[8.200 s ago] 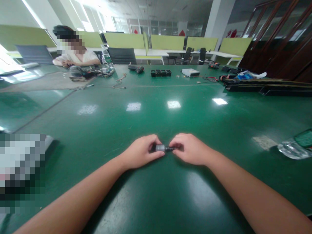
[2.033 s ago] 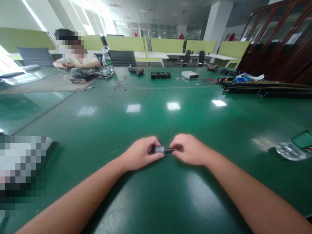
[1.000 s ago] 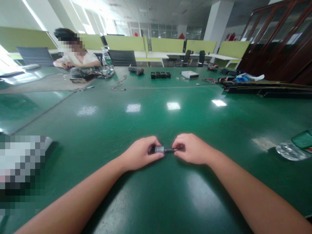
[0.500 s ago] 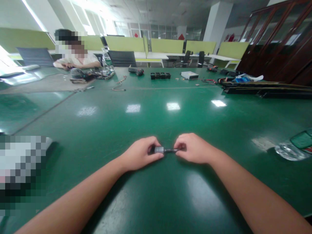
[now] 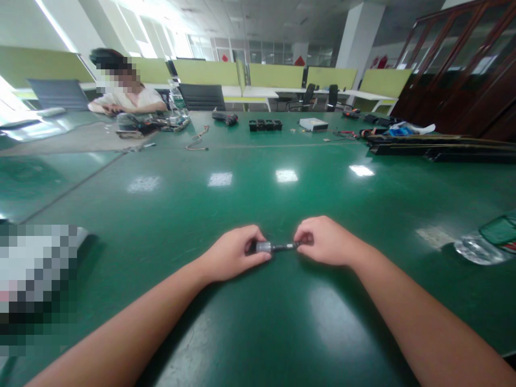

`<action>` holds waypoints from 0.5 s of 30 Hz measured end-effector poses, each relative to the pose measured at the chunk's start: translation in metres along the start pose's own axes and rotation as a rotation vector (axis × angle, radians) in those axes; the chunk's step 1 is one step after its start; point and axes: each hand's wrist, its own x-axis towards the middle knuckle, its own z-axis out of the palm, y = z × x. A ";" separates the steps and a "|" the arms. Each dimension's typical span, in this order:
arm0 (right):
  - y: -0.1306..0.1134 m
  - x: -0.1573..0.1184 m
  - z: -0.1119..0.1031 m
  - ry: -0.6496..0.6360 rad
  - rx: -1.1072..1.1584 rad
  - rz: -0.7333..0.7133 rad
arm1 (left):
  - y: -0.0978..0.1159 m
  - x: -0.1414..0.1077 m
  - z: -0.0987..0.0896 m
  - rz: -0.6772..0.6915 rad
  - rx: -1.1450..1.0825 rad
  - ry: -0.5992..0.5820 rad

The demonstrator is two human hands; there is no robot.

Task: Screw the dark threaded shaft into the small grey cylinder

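My left hand (image 5: 237, 251) is closed around the grey, cylindrical handle of what looks like a small screwdriver (image 5: 264, 247), just above the green table. From the handle a thin dark shaft points right, with a bright metal section near its far end. My right hand (image 5: 320, 240) pinches a small dark piece at that end between thumb and fingers. Whether this piece is still joined to the shaft is too small to tell. Part of the handle is hidden inside my left palm.
The green table (image 5: 242, 199) spreads around my hands. A clear bottle (image 5: 481, 250) lies at right; a pixelated box-like thing (image 5: 40, 263) is at left. Across the table sit a person (image 5: 129, 97), black blocks (image 5: 265, 125), a silver box (image 5: 313, 124) and dark strips (image 5: 439, 145).
My right hand has shifted slightly right and up, exposing a bright metal section near the shaft's end. My left hand and the handle have stayed in place.
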 end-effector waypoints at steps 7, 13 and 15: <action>0.003 -0.001 -0.002 -0.001 -0.005 0.055 | 0.000 0.000 0.000 -0.011 0.002 -0.009; 0.002 -0.002 -0.001 -0.007 0.019 0.034 | 0.000 -0.001 0.000 0.001 0.001 0.005; 0.000 -0.002 0.001 -0.010 0.032 0.024 | 0.000 -0.001 0.000 -0.001 0.000 0.003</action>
